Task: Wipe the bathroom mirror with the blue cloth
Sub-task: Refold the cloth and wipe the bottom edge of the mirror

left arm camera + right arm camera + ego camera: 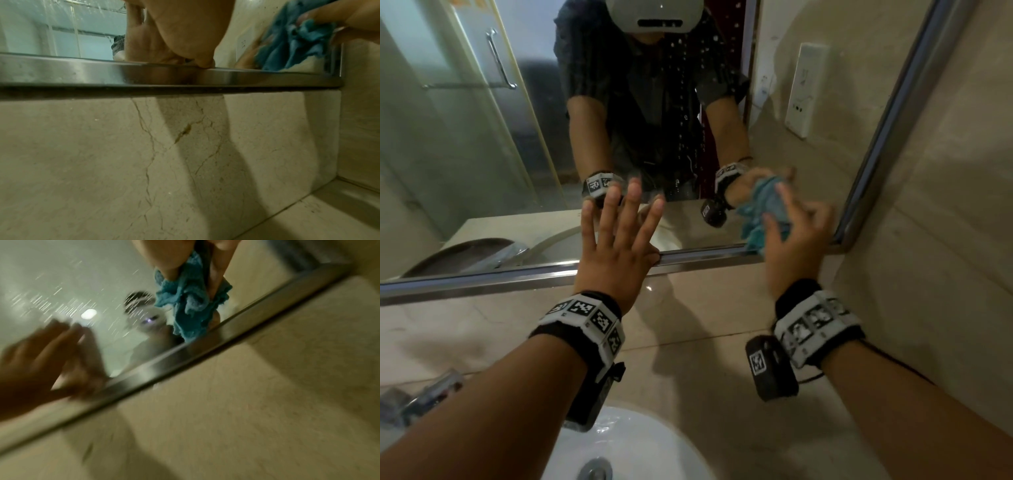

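Note:
The bathroom mirror (482,154) in its steel frame (517,274) fills the wall ahead, with water drops and streaks down its middle. My right hand (796,233) grips the crumpled blue cloth (756,233) and presses it on the glass at the mirror's lower right corner. The right wrist view shows the cloth (191,305) bunched between my fingers just above the frame (185,356). My left hand (616,240) lies flat with spread fingers on the lower glass, thumb on the frame. In the left wrist view the thumb (197,40) touches the frame (82,73), the cloth (294,40) at upper right.
A white basin (640,445) with a metal drain sits below my arms on the beige stone counter. A tap (417,397) stands at lower left. The side wall (945,240) closes in right beside the mirror's right edge.

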